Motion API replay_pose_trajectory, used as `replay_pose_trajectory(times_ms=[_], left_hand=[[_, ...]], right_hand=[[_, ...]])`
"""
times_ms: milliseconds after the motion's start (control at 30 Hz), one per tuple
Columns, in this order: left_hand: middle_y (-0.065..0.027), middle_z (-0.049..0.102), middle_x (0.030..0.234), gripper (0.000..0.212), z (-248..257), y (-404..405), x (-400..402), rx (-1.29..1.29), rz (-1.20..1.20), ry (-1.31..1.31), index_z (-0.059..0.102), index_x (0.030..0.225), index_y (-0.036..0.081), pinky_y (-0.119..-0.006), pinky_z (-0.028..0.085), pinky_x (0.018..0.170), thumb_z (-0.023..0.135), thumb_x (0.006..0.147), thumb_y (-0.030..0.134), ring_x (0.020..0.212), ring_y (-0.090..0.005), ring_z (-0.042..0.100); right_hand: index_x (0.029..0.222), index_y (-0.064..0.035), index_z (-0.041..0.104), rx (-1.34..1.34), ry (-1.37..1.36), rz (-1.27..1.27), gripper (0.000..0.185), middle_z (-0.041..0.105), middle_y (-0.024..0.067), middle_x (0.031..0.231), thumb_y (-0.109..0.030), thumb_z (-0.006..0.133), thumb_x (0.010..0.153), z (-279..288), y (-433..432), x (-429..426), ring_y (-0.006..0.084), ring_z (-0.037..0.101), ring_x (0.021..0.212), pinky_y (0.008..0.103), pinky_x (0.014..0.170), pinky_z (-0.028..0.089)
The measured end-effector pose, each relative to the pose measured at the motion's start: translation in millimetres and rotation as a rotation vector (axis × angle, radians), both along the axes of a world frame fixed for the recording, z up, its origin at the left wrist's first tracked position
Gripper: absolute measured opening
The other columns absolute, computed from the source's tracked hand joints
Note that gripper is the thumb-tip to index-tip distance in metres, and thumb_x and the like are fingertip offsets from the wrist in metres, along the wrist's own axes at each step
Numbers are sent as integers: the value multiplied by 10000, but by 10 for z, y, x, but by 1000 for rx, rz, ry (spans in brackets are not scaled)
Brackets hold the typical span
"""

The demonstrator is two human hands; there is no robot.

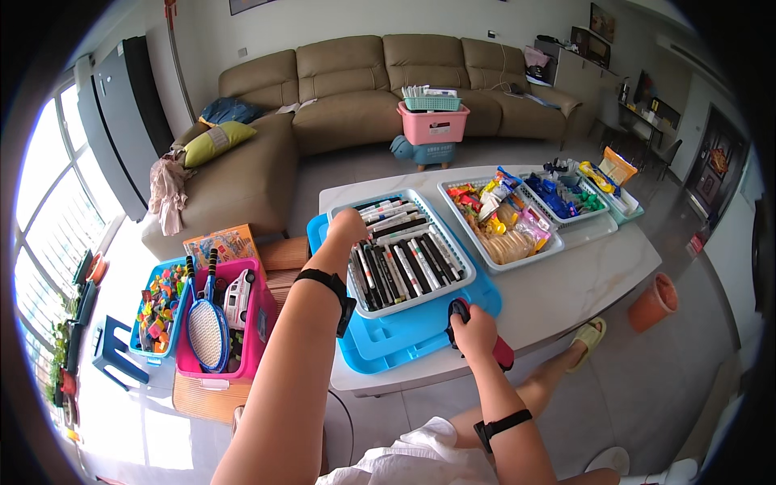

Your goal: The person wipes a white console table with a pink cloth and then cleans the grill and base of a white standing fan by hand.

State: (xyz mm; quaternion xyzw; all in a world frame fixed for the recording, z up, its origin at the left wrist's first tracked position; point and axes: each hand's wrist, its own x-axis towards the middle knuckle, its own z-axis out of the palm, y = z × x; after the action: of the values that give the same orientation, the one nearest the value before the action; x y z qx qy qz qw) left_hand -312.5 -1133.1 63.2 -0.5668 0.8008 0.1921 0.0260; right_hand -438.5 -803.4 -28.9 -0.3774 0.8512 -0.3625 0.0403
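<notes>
My left hand (347,225) is at the left edge of a white plastic basket (381,311) filled with rows of marker pens (403,267); its fingers are hidden behind the hand, so whether it grips anything cannot be told. The basket rests on a blue plastic lid (400,348) on the coffee table. By the lid's right front corner, my right hand (474,330) is closed around a dark red and black object (502,353) whose kind is not clear. Black bands circle both forearms.
A white basket of packaged snacks (555,247) and smaller baskets stand on the marble-patterned table (582,276). To the left are a pink bin (260,327) with badminton rackets (208,333) and a toy vehicle, and a blue bin of toy blocks (160,306). An orange wastebasket (652,303) stands right.
</notes>
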Motion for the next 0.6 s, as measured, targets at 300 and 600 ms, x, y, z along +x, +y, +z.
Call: replay_pose_trajectory(times_ms=[300,600], left_hand=[[-116,649,1204,388,-112,175,-189,-183,60,-29,684,1124,103,-376,522,903,735,756,213,1103,-302,628],[-132,704,1036,255,-27,151,-187,-162,58,70,718,973,49,-386,548,797,617,793,198,959,-275,683]], right_hand=[[759,-10,570,32,-29,21,305,623,187,726,-304,621,820,44,13,-30,393,607,708,488,631,479],[746,-11,558,-12,-44,44,307,614,189,709,-303,623,818,-3,37,-70,396,599,688,489,623,473]])
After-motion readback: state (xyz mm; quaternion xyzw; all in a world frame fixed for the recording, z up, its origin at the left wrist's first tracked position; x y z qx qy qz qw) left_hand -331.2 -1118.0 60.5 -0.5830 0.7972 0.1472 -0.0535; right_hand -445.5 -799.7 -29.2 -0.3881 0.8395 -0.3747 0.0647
